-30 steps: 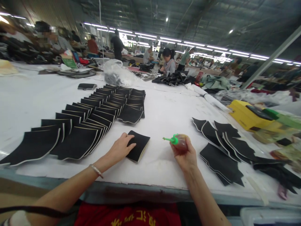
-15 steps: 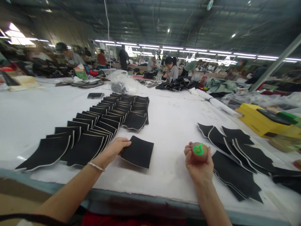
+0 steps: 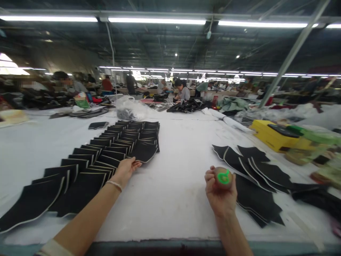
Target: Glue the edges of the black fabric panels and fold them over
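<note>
My left hand [image 3: 127, 172] has its fingertips closed at the near left corner of a black panel [image 3: 144, 150] with a pale edge. That panel lies on top of the right-hand row of overlapping black panels [image 3: 117, 149]. In my right hand [image 3: 221, 199] is a rounded, brownish object [image 3: 223, 177] with a bright green mark on its end, fingers wrapped about it. What kind of object it is I cannot tell. Just right of this hand lie loose black panels [image 3: 257, 195], several overlapping in a spread pile.
A white-covered table [image 3: 183, 199] lies under everything. One small black panel [image 3: 98, 125] sits apart at the back left. A clear plastic bag [image 3: 130, 108] is behind the rows. At right stand a yellow box [image 3: 274, 136] and a green-lidded container [image 3: 306, 142]. People work in the background.
The black panel held by my left hand has gone from the bare table onto the right-hand row. My right hand keeps its grip on the rounded object. The view has tilted upward.
</note>
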Action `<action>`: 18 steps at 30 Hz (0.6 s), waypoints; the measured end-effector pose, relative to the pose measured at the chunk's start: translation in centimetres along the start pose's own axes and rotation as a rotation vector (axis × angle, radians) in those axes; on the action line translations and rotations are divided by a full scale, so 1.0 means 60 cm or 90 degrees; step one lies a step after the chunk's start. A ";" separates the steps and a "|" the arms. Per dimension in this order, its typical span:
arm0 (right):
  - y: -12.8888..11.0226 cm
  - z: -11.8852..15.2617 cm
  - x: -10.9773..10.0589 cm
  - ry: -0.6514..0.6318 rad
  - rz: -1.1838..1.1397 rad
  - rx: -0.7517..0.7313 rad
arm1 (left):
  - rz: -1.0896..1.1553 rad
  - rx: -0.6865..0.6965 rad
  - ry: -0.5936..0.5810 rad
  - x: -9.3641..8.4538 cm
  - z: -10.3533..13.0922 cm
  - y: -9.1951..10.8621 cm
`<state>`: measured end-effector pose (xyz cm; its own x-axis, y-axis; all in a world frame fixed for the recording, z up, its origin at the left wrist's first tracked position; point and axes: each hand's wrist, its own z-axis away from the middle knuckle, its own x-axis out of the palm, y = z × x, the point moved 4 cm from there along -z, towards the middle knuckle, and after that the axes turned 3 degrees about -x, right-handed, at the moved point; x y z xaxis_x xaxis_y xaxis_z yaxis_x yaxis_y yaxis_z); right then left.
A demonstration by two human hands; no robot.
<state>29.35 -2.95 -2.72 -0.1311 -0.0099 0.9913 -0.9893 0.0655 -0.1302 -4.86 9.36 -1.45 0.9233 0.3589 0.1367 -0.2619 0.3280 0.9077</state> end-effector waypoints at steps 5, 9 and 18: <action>-0.015 0.013 0.012 0.012 -0.052 -0.042 | -0.243 0.014 -0.083 0.041 0.023 -0.061; -0.053 0.033 0.021 0.026 -0.023 -0.145 | -0.505 0.210 -0.398 0.187 0.109 -0.107; -0.236 0.182 0.051 0.048 0.004 -0.504 | -0.761 0.842 -0.674 0.459 0.370 -0.191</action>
<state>42.27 -14.82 1.98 -0.1033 0.0590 0.9929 -0.6456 0.7554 -0.1121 29.79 -3.91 0.73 0.3429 -0.1957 -0.9188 0.3254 -0.8927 0.3116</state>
